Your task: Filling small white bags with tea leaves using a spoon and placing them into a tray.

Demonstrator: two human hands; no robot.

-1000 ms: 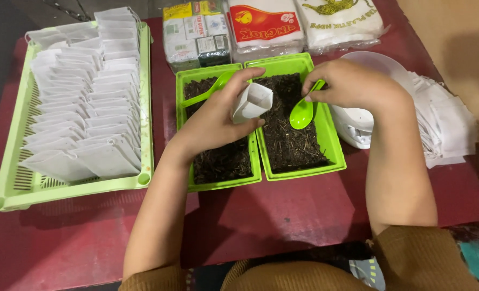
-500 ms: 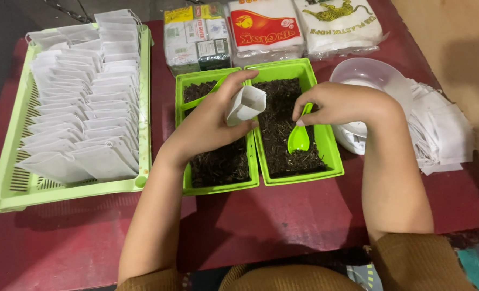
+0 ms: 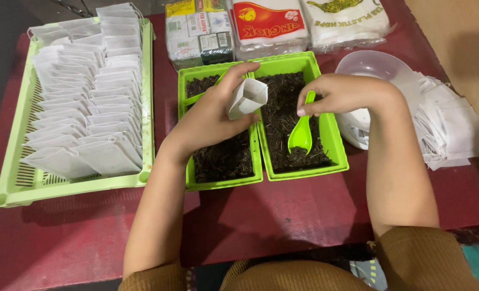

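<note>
- The left hand (image 3: 210, 116) is clamped around a small white paper bag (image 3: 246, 97), holding it open-mouthed above the two green trays.
- The right hand (image 3: 336, 94) pinches the handle of a green spoon (image 3: 301, 134), whose bowl rests in the dark loose tea of the right tray (image 3: 334, 140).
- The left tray (image 3: 188, 178), touching the right one, holds the same dark material.
- A large green basket (image 3: 13, 188) at the far left of the red bench (image 3: 282, 215) carries rows of filled white bags (image 3: 83, 108).
- A pile of empty bags (image 3: 450, 129) and a clear bowl (image 3: 369, 64) lie on the right.

A dark red table (image 3: 282, 215) carries green trays (image 3: 13, 188), packets (image 3: 269, 24) and a bowl (image 3: 369, 64).
</note>
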